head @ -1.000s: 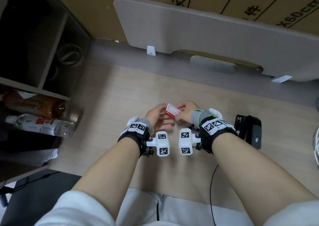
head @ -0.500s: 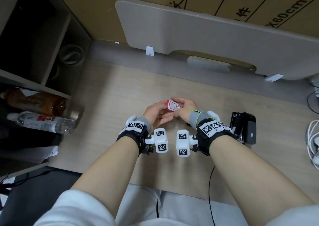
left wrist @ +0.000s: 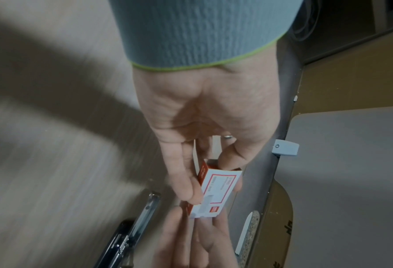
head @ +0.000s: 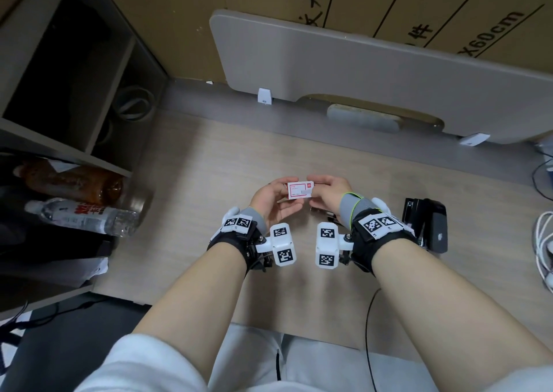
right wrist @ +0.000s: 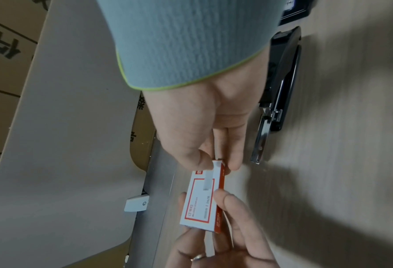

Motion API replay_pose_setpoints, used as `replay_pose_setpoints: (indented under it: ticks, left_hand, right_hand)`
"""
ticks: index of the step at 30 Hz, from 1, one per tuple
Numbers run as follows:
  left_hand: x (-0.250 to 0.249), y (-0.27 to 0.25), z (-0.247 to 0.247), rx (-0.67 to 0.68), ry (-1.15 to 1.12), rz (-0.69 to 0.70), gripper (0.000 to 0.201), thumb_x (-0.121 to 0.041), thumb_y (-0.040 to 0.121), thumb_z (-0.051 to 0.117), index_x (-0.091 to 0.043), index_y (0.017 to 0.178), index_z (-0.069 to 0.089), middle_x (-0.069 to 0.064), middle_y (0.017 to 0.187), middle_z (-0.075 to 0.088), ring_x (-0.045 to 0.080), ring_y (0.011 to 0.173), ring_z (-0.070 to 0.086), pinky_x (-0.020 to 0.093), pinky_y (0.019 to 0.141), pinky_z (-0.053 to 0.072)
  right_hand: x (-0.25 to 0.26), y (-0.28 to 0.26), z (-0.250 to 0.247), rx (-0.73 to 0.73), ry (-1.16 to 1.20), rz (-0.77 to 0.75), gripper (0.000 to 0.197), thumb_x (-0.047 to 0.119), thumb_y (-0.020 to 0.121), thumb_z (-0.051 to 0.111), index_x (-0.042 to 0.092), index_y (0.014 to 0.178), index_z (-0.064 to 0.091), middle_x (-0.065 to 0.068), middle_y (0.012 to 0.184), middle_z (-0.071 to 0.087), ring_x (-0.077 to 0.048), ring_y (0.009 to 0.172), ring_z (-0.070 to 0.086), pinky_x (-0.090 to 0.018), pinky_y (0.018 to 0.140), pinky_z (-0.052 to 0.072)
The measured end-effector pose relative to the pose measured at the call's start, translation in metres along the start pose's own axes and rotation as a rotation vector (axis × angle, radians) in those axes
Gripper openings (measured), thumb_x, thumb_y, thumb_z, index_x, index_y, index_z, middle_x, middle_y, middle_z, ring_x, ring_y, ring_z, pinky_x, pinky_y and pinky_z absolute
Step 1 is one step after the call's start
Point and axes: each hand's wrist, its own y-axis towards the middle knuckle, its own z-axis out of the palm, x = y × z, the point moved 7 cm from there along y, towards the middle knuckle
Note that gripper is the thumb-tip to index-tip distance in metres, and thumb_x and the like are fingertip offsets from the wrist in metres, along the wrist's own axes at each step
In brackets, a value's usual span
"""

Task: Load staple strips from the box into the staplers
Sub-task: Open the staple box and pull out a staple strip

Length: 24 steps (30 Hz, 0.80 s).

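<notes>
A: Where does the staple box sit?

B: Above the wooden desk, held between both hands at mid-scene. The left hand has its thumb and fingers clamped on the box's left end; the right hand pinches the right end between thumb and fingertip.

A: Is the box open?

B: The left wrist view shows an open flap at the end nearer the left palm. The contents are hidden; no staple strips can be made out.

A: What can be read on it?

B: A white face with a red frame and a small red logo. The print is too small to read. A strip of clear tape runs over the right end in the right wrist view.

A: And the staplers?

B: One black stapler lies on the desk to the right, partly covered by the right wrist band. The right wrist view shows one lying opened out, its metal rail exposed, its upper end cut off by the sleeve and the frame edge. Whether a second stapler lies beside it cannot be told. In the left wrist view the stapler is blurred and cropped.

A: Anything else?

B: Two bottles lying at the left, partly in shadow under a shelf, and white cables cut off at the right edge.
</notes>
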Motion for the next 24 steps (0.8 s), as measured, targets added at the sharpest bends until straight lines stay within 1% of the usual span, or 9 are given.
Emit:
replay_pose_setpoints:
  ticks: [3,6,11,13,15,17,20,22,24]
  left_hand:
    - [-0.003,-0.001,-0.006,-0.082,0.01,-0.022,0.038,-0.002,0.083,0.038,-0.014,0.101,0.069,0.012,0.082,0.071,0.021,0.056,0.065,0.03,0.06,0.06]
    - [-0.007,-0.002,-0.011,-0.16,0.011,-0.02,0.039,-0.005,0.082,0.037,-0.014,0.098,0.072,0.009,0.076,0.068,0.015,0.049,0.055,0.023,0.05,0.054]
    - [-0.01,0.002,-0.022,-0.216,-0.039,-0.007,0.034,-0.012,0.085,0.04,-0.014,0.094,0.073,0.008,0.077,0.067,0.014,0.046,0.053,0.02,0.047,0.052]
    - [-0.008,0.004,-0.026,-0.212,-0.033,-0.02,0.029,-0.026,0.088,0.046,-0.017,0.089,0.073,0.007,0.075,0.067,0.014,0.046,0.054,0.021,0.047,0.052]
    - [-0.007,0.006,-0.027,-0.206,0.043,-0.023,0.021,-0.038,0.086,0.06,-0.02,0.086,0.072,0.003,0.073,0.068,0.013,0.05,0.056,0.022,0.049,0.054]
    - [-0.007,0.01,-0.029,-0.2,0.171,0.009,0.01,-0.029,0.084,0.07,-0.024,0.092,0.068,0.002,0.077,0.067,0.013,0.054,0.058,0.023,0.05,0.055]
    - [-0.006,0.017,-0.031,-0.184,0.227,0.048,0.014,-0.016,0.087,0.068,-0.023,0.097,0.062,0.006,0.083,0.067,0.012,0.053,0.062,0.023,0.048,0.055]
    - [-0.007,0.02,-0.032,-0.186,0.215,0.061,0.013,-0.016,0.089,0.067,-0.022,0.098,0.061,0.006,0.081,0.069,0.012,0.051,0.063,0.023,0.047,0.054]
    - [-0.007,0.021,-0.032,-0.181,0.219,0.071,0.013,-0.016,0.089,0.067,-0.021,0.1,0.06,0.006,0.081,0.069,0.013,0.052,0.064,0.023,0.048,0.055]
  right_hand:
    - [0.002,-0.002,-0.001,0.013,-0.003,-0.009,0.033,-0.006,0.089,0.054,0.013,0.114,0.066,-0.009,0.112,0.068,-0.022,0.099,0.066,-0.033,0.087,0.058]
    - [0.001,-0.002,-0.001,0.016,-0.035,-0.028,0.031,-0.006,0.09,0.053,0.012,0.11,0.068,-0.009,0.106,0.067,-0.02,0.093,0.066,-0.025,0.077,0.059]
    - [-0.001,0.006,-0.004,-0.072,-0.069,-0.029,0.033,-0.007,0.087,0.052,0.02,0.095,0.071,-0.005,0.098,0.068,-0.016,0.082,0.065,-0.025,0.075,0.06]
    - [-0.001,0.007,-0.006,-0.094,-0.084,-0.027,0.033,-0.006,0.086,0.053,0.022,0.092,0.071,-0.003,0.096,0.069,-0.015,0.082,0.066,-0.026,0.075,0.06]
    - [0.001,0.008,-0.007,-0.108,-0.088,-0.022,0.033,-0.004,0.086,0.054,0.024,0.09,0.071,-0.004,0.1,0.072,-0.016,0.084,0.067,-0.027,0.074,0.06]
    - [0.001,0.011,-0.007,-0.104,-0.085,-0.008,0.029,-0.001,0.087,0.056,0.024,0.088,0.071,-0.006,0.104,0.072,-0.017,0.085,0.067,-0.027,0.073,0.06]
    - [0.004,0.009,-0.005,-0.08,-0.049,0.012,0.014,0.013,0.086,0.069,0.024,0.095,0.069,-0.004,0.099,0.07,-0.014,0.083,0.066,-0.03,0.073,0.06]
    - [0.005,0.01,-0.005,-0.06,-0.099,-0.011,0.03,0.019,0.078,0.081,0.022,0.103,0.066,0.001,0.092,0.07,-0.012,0.078,0.067,-0.031,0.073,0.06]
    - [0.006,0.012,-0.003,-0.058,-0.162,-0.027,0.037,0.016,0.074,0.084,0.022,0.104,0.062,0.001,0.091,0.072,-0.012,0.07,0.067,-0.03,0.066,0.059]
